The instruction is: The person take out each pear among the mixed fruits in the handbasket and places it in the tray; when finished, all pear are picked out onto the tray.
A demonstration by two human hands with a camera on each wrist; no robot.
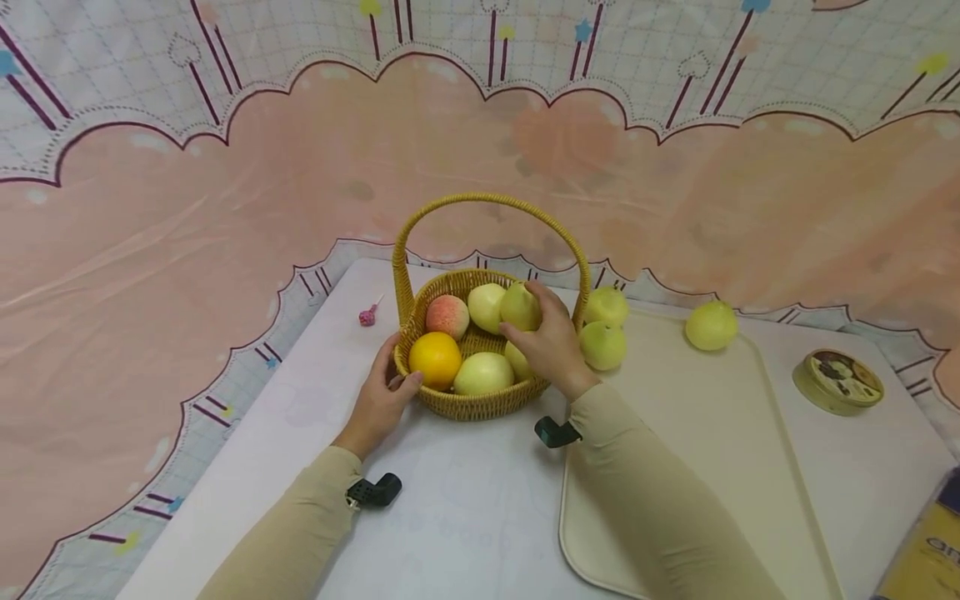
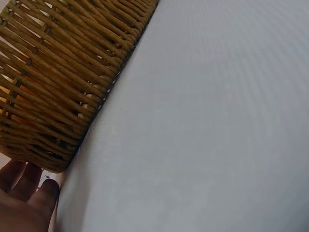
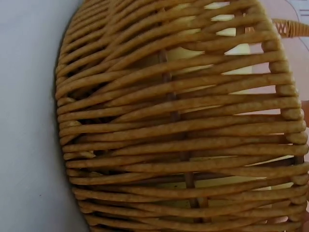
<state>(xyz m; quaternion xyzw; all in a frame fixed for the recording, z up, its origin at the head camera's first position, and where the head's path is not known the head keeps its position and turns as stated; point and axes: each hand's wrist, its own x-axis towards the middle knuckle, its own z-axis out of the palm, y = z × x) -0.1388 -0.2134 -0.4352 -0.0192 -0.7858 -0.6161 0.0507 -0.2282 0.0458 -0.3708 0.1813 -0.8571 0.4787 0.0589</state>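
A wicker basket (image 1: 480, 407) with a tall arched handle stands on the table, full of fruit. My left hand (image 1: 378, 408) grips its left rim, thumb by the orange (image 1: 435, 360) and fingers around the outside. Over the basket's right side, my right hand (image 1: 553, 346) holds a green pear (image 1: 520, 307) between thumb and fingers. Around it lie a peach (image 1: 447, 317), a pale round fruit (image 1: 487, 306) at the back and another pale fruit (image 1: 483, 374) in front. A further green fruit (image 1: 517, 360) is partly covered by my right hand. The right wrist view shows mostly basket weave (image 3: 183, 125).
Two green pears (image 1: 603, 345) sit right of the basket, by a cream tray (image 1: 690, 467). Another pear (image 1: 711, 325) rests at the tray's far edge. A round tin (image 1: 838, 382) stands farther right, a yellow packet (image 1: 922, 550) near the corner. A wrapped lollipop (image 1: 367, 316) lies left.
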